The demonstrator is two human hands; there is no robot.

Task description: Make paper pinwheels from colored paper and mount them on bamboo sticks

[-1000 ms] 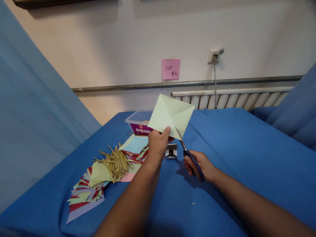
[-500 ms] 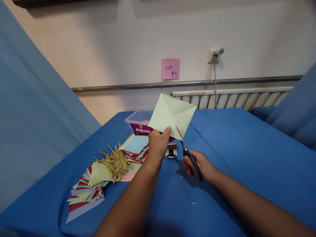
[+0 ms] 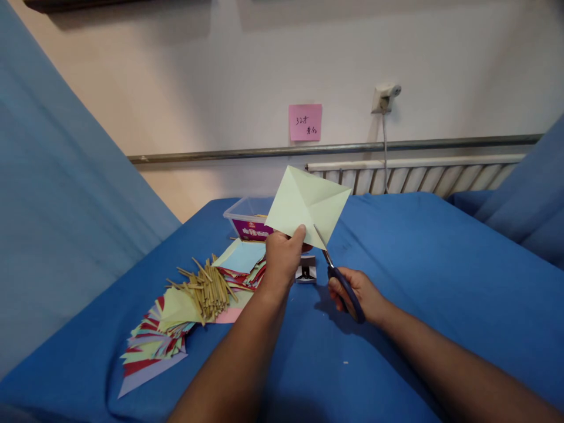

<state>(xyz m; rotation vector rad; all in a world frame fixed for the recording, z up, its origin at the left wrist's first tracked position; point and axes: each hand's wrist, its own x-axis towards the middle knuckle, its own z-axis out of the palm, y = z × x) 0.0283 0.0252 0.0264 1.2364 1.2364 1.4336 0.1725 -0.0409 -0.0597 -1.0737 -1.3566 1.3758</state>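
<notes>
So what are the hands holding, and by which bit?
The left hand holds pale green paper by its lower edge; the right hand holds scissors by their handles.

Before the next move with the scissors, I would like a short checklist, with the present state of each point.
1. Left hand grips the pale green paper: ok.
2. Right hand holds the scissors by the handles: ok.
3. Left thumb apart from the visible blade: ok.
4. Fingertips away from the blade behind the paper: cannot tell, hidden.
5. Blue tablecloth free of scraps: not ok, a small pale bit lies there.
</notes>
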